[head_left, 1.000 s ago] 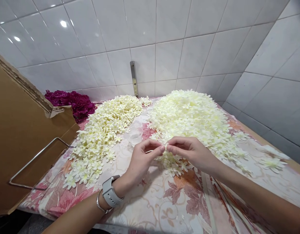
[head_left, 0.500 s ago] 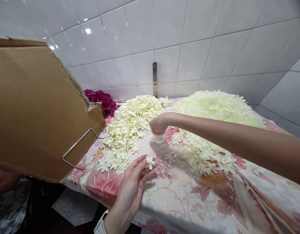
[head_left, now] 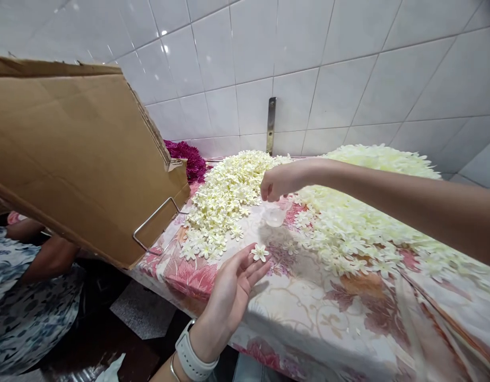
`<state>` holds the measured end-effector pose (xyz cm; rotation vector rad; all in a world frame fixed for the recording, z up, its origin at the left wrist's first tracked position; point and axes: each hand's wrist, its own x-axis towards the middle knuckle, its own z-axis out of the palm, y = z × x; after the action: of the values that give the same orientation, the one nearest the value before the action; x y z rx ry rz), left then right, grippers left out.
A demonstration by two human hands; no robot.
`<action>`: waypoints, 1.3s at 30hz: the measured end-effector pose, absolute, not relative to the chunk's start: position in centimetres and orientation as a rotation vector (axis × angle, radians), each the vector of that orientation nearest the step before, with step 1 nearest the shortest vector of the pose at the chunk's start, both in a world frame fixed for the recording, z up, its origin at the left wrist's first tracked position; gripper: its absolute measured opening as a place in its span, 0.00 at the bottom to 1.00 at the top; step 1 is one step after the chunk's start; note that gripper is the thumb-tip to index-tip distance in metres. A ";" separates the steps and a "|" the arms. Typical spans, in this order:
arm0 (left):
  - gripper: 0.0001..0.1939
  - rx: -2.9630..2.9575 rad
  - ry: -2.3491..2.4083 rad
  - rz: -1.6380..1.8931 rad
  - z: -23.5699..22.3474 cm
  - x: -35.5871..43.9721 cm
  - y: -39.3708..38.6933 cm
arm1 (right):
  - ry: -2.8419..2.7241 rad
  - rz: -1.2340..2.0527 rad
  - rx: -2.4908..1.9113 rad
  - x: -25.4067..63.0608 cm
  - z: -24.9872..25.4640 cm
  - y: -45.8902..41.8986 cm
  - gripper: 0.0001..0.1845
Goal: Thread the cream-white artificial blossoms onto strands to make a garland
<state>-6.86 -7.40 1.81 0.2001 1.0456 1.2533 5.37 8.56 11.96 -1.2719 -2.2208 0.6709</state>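
Observation:
My left hand [head_left: 235,284] is palm up near the table's front edge, holding a small white flower [head_left: 260,253] at its fingertips. Over a small clear cup [head_left: 274,215] my right hand [head_left: 285,182] hovers with its fingers pinched together and pointing down. Whatever those fingers hold, if anything, is hidden. Left of the cup lies a heap of cream-white flowers [head_left: 225,191]. Looser white flowers [head_left: 348,233] spread to its right, partly under my right forearm.
A large cardboard sheet [head_left: 81,159] leans at the left, beside a bent metal wire handle [head_left: 153,225]. Purple flowers [head_left: 189,162] lie behind it. A flowered cloth [head_left: 292,318] covers the table. A metal bracket [head_left: 271,124] is on the tiled wall. Another person's arm [head_left: 50,257] shows far left.
My right hand has lifted up out of the cup. The fingers of my left hand have spread flatter under the flower. The whole view has shifted toward the left.

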 end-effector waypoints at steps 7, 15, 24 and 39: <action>0.08 0.391 0.859 1.219 3.8 -3.3 -5.8 | -2.694 0.448 -1.253 9.4 8.0 0.4 0.09; 0.05 0.730 0.840 1.042 5.6 2.2 -1.6 | -2.208 0.152 -1.250 16.5 3.7 0.6 0.10; 0.12 1.341 0.986 1.142 3.1 4.2 0.7 | -1.762 0.452 -1.236 19.8 3.3 1.0 0.23; 0.06 1.298 0.989 1.064 2.2 3.7 0.4 | -1.834 0.616 -1.264 19.8 2.5 0.1 0.23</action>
<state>3.70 0.40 2.16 1.2980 0.9889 1.0637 19.82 0.06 2.53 -1.2644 -1.8345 0.6158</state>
